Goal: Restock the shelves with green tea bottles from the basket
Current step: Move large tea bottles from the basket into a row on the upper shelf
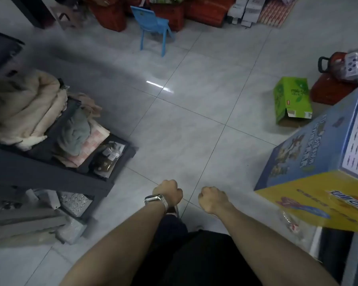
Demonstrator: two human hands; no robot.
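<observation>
Both hands hang out in front over the tiled floor [184, 120], backs up. The left hand [168, 192], with a wristwatch [155, 200], and the right hand [212, 200] each have their fingers clenched into a fist, and nothing shows inside either. No green tea bottles can be seen anywhere. The nearest likely sources are a red basket [333, 87] with a black handle, well off to the right with blurred wrapped goods on top, and a green carton [291, 100] lying open-ended on the floor just beside it; what either holds I cannot tell. More red baskets [170, 15] stand along the far wall behind a small blue chair [153, 25]. To the left is a dark shelf unit [50, 162] piled with folded cloth, and to the right a blue-and-yellow box [318, 162]. Full bottles would probably be fairly heavy for their size, stiff enough to squeeze firmly, and smooth, so a wet or film-wrapped one could slip. The safest hold is likely a full wrap around the body below the shoulder, not the cap.
</observation>
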